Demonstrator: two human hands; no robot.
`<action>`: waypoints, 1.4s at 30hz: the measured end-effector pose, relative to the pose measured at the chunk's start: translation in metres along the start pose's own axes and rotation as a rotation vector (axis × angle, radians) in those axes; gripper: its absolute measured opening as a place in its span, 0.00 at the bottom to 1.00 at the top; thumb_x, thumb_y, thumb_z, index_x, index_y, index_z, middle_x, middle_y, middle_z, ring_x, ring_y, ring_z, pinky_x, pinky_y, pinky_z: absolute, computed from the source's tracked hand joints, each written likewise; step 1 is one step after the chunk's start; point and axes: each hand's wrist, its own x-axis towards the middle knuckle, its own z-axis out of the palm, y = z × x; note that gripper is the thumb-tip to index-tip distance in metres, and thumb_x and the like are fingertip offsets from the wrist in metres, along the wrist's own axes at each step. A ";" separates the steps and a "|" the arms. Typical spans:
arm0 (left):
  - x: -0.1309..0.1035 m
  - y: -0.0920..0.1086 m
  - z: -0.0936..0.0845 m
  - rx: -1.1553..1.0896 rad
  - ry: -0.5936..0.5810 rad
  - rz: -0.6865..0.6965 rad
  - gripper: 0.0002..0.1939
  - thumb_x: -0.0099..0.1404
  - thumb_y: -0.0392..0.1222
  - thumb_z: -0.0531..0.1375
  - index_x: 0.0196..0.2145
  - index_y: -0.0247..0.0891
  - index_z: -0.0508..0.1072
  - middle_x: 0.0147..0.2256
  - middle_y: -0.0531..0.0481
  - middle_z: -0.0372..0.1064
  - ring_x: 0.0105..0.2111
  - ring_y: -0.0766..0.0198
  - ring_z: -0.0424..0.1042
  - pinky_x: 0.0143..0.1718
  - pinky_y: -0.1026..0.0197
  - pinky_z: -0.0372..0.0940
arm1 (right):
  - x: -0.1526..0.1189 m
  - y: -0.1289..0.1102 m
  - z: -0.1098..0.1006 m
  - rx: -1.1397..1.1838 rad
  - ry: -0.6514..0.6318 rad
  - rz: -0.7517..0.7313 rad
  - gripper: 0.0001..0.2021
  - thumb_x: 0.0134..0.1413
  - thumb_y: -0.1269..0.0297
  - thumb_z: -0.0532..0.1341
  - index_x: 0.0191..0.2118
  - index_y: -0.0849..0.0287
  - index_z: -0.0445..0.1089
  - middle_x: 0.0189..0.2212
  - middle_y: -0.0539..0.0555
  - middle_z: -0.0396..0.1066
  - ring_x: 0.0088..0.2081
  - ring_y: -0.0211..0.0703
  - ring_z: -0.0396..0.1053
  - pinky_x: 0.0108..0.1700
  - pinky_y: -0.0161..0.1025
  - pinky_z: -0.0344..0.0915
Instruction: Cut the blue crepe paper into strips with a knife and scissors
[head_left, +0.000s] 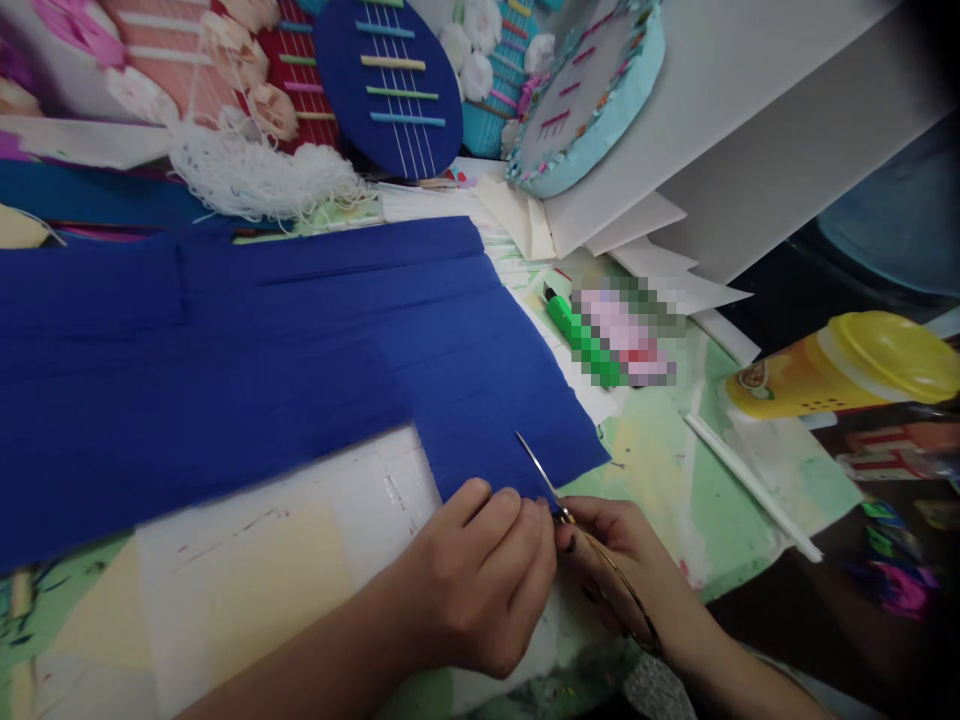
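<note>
A large dark-blue sheet, seemingly crepe paper, spreads over the table, with a cut-out notch along its near side. My left hand is closed on the near edge of the sheet's right-hand strip, fingers curled over it. Right beside it, my right hand grips a pair of scissors with gold-coloured handles. One blade lies over the blue sheet, pointing away to the upper left; the other blade is hidden, probably beneath the sheet. The two hands almost touch.
Behind the sheet stand decorated oval panels and a white yarn bundle. To the right are a green cutter, a white stick, a yellow cup and folded white card.
</note>
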 end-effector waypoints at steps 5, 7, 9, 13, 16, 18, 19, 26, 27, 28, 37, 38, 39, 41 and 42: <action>0.000 0.000 0.000 -0.006 0.006 -0.008 0.11 0.66 0.29 0.51 0.34 0.25 0.74 0.32 0.38 0.72 0.31 0.56 0.69 0.27 0.54 0.64 | 0.001 -0.002 0.000 -0.017 -0.002 -0.004 0.24 0.47 0.42 0.64 0.24 0.60 0.61 0.17 0.43 0.51 0.19 0.29 0.45 0.19 0.31 0.42; -0.001 0.000 0.001 -0.003 0.005 -0.004 0.12 0.66 0.29 0.50 0.35 0.25 0.74 0.32 0.38 0.72 0.31 0.56 0.69 0.28 0.53 0.65 | 0.000 -0.004 0.000 -0.036 -0.004 -0.003 0.24 0.49 0.41 0.62 0.25 0.60 0.62 0.16 0.43 0.51 0.17 0.28 0.44 0.17 0.30 0.41; -0.001 0.000 0.000 0.002 -0.002 0.003 0.13 0.66 0.29 0.50 0.35 0.25 0.74 0.33 0.37 0.72 0.32 0.56 0.69 0.29 0.53 0.65 | 0.000 -0.006 0.000 -0.053 -0.006 0.012 0.24 0.49 0.40 0.61 0.24 0.58 0.60 0.14 0.42 0.51 0.14 0.28 0.45 0.15 0.30 0.42; 0.000 0.000 -0.001 -0.011 0.005 0.011 0.14 0.66 0.28 0.48 0.35 0.25 0.74 0.33 0.37 0.72 0.33 0.56 0.69 0.29 0.53 0.65 | 0.000 -0.007 0.000 -0.037 -0.033 0.047 0.26 0.49 0.36 0.58 0.24 0.57 0.58 0.13 0.41 0.51 0.12 0.27 0.46 0.13 0.29 0.44; 0.000 0.000 -0.001 -0.023 0.008 0.016 0.14 0.65 0.28 0.48 0.35 0.24 0.74 0.33 0.37 0.72 0.33 0.55 0.69 0.30 0.53 0.65 | 0.001 -0.007 0.000 -0.033 -0.030 0.040 0.27 0.49 0.35 0.56 0.23 0.57 0.57 0.13 0.41 0.50 0.12 0.27 0.46 0.12 0.29 0.44; 0.000 0.000 -0.001 -0.014 0.005 0.012 0.13 0.65 0.29 0.49 0.35 0.25 0.74 0.33 0.37 0.72 0.33 0.56 0.69 0.30 0.53 0.65 | 0.003 -0.007 -0.001 -0.050 -0.023 0.029 0.28 0.50 0.35 0.56 0.22 0.57 0.57 0.12 0.42 0.51 0.12 0.27 0.46 0.12 0.29 0.44; 0.000 0.000 -0.001 -0.005 0.004 0.008 0.13 0.65 0.29 0.49 0.34 0.26 0.74 0.32 0.38 0.72 0.33 0.56 0.69 0.29 0.53 0.66 | 0.004 -0.007 -0.001 -0.058 -0.024 0.022 0.27 0.50 0.35 0.56 0.22 0.57 0.57 0.12 0.42 0.51 0.12 0.27 0.46 0.13 0.29 0.44; 0.000 0.000 -0.001 0.002 0.007 0.013 0.13 0.65 0.29 0.49 0.33 0.26 0.74 0.31 0.39 0.71 0.31 0.57 0.69 0.30 0.54 0.65 | 0.010 -0.007 -0.003 -0.073 -0.047 0.002 0.26 0.52 0.37 0.56 0.22 0.57 0.57 0.12 0.42 0.52 0.12 0.27 0.47 0.13 0.28 0.43; 0.000 0.000 -0.001 0.001 0.007 0.014 0.14 0.65 0.29 0.49 0.33 0.26 0.74 0.31 0.39 0.71 0.32 0.57 0.69 0.30 0.53 0.65 | 0.010 -0.007 -0.003 -0.067 -0.046 0.004 0.27 0.52 0.37 0.56 0.22 0.57 0.57 0.12 0.42 0.52 0.12 0.27 0.47 0.13 0.28 0.43; 0.000 0.000 -0.001 0.002 0.012 0.014 0.14 0.65 0.28 0.48 0.33 0.27 0.74 0.31 0.39 0.71 0.32 0.57 0.69 0.31 0.53 0.65 | 0.011 -0.007 -0.003 -0.057 -0.044 0.009 0.27 0.52 0.37 0.56 0.22 0.57 0.56 0.12 0.41 0.51 0.12 0.27 0.47 0.12 0.28 0.43; -0.002 0.001 0.001 -0.019 0.032 0.016 0.12 0.64 0.28 0.50 0.33 0.25 0.73 0.32 0.38 0.71 0.32 0.56 0.69 0.32 0.52 0.64 | 0.014 -0.004 -0.002 0.001 -0.035 0.023 0.26 0.48 0.37 0.60 0.23 0.58 0.59 0.12 0.41 0.52 0.12 0.27 0.46 0.12 0.29 0.42; -0.002 0.001 0.001 -0.023 0.033 0.017 0.12 0.64 0.28 0.50 0.34 0.25 0.73 0.32 0.37 0.70 0.32 0.55 0.69 0.32 0.52 0.64 | 0.014 -0.004 -0.002 0.005 -0.036 0.026 0.26 0.48 0.38 0.60 0.23 0.58 0.59 0.13 0.41 0.52 0.12 0.27 0.47 0.12 0.29 0.42; -0.002 0.001 0.001 -0.027 0.032 0.018 0.12 0.64 0.28 0.50 0.34 0.25 0.73 0.32 0.37 0.70 0.32 0.55 0.69 0.33 0.52 0.64 | 0.014 -0.003 -0.003 0.010 -0.037 0.028 0.26 0.48 0.38 0.60 0.24 0.59 0.60 0.13 0.41 0.52 0.12 0.27 0.47 0.12 0.29 0.43; -0.002 0.001 0.001 -0.033 0.032 0.013 0.11 0.64 0.28 0.50 0.34 0.25 0.73 0.32 0.37 0.70 0.33 0.55 0.69 0.33 0.52 0.64 | 0.014 -0.002 -0.003 0.022 -0.042 0.032 0.25 0.49 0.38 0.60 0.24 0.59 0.60 0.13 0.41 0.52 0.12 0.27 0.47 0.12 0.29 0.42; -0.002 0.001 0.001 -0.034 0.032 0.011 0.12 0.64 0.28 0.50 0.34 0.25 0.73 0.32 0.38 0.70 0.33 0.55 0.69 0.32 0.53 0.64 | 0.014 -0.002 -0.003 0.027 -0.043 0.036 0.25 0.49 0.38 0.60 0.24 0.59 0.61 0.13 0.41 0.52 0.12 0.27 0.47 0.12 0.29 0.43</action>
